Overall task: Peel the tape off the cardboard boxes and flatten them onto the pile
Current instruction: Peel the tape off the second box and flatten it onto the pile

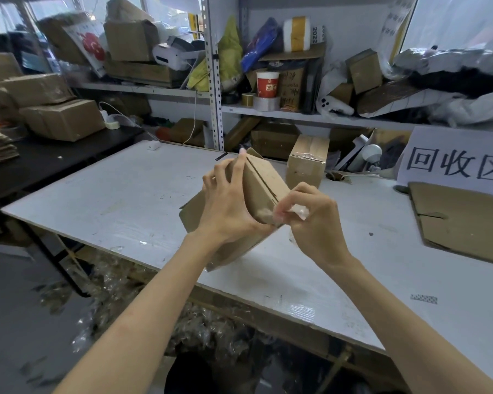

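I hold a small brown cardboard box [264, 183] tilted above the white table [125, 194]. My left hand [228, 206] grips its left side, fingers reaching to the far top edge. At the box's near corner, my right hand [310, 217] pinches a strip of clear tape [298, 213]. A loose flap [191, 211] hangs out to the left under my left hand. A second taped box [306, 163] stands upright behind. A flattened cardboard pile [461, 220] lies at the table's right.
A white sign [456, 157] with black characters leans behind the flattened pile. Metal shelves [215, 89] at the back are crammed with boxes, tape rolls and bags. More boxes [60, 118] sit on a black table at left. Crumpled clear tape [131, 294] litters the floor below.
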### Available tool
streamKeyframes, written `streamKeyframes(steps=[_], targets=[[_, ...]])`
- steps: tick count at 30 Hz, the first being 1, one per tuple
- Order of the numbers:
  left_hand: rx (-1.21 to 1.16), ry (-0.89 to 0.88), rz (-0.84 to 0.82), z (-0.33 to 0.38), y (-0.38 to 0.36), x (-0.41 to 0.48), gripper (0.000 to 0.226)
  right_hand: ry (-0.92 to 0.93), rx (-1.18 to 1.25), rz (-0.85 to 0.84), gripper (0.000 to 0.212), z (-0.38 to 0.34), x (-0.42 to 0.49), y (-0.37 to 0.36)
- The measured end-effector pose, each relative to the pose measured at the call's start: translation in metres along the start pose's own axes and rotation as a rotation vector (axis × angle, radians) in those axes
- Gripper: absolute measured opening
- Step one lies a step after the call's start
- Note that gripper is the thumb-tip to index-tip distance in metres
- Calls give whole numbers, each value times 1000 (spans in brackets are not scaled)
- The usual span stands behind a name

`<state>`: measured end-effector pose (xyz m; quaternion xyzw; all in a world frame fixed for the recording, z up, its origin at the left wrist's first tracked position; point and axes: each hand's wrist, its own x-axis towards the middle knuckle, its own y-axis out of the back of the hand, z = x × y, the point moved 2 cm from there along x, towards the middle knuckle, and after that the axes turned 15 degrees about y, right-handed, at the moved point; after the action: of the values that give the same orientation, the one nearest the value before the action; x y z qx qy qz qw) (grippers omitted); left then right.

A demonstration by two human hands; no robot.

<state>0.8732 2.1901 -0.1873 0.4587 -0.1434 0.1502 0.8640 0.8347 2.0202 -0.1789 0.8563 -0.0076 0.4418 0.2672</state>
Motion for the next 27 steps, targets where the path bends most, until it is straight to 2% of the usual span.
streamKeyframes(steps=[2, 4, 7, 9, 12, 17, 18, 20, 21, 22, 24, 27], targets=[[-68, 79, -10, -10, 6, 8, 143, 46, 13, -9, 13, 2, -4, 2], [-104, 75, -9, -15, 9, 9, 137, 45, -33, 32, 7, 1, -4, 3], [-129, 25, 17, -17, 7, 6, 110, 24, -128, 134, 16, 0, -1, 1], [-156, 56, 25, -24, 8, 7, 97, -32, -156, 203, 18, 6, 0, 6], [-166, 84, 7, -30, 13, 10, 93, -128, -168, 223, 18, 18, 1, 15], [-154, 79, 13, -26, 9, 5, 96, -152, -198, 192, 16, 28, 10, 15], [-157, 75, 14, -26, 9, 4, 96, -173, -175, 158, 33, 30, 11, 16], [-166, 70, 16, -27, 9, 2, 96, -206, -64, 82, 93, 34, 14, 16], [-171, 70, 15, -27, 10, 1, 96, -212, -62, 41, 108, 35, 16, 16], [-175, 71, 11, -27, 10, 0, 96, -203, -94, -2, 107, 35, 17, 15], [-181, 69, 9, -28, 11, -1, 97, -218, -81, -79, 83, 37, 18, 13], [-184, 73, 26, -31, 11, -2, 96, -222, 23, -33, 55, 35, 17, 8]])
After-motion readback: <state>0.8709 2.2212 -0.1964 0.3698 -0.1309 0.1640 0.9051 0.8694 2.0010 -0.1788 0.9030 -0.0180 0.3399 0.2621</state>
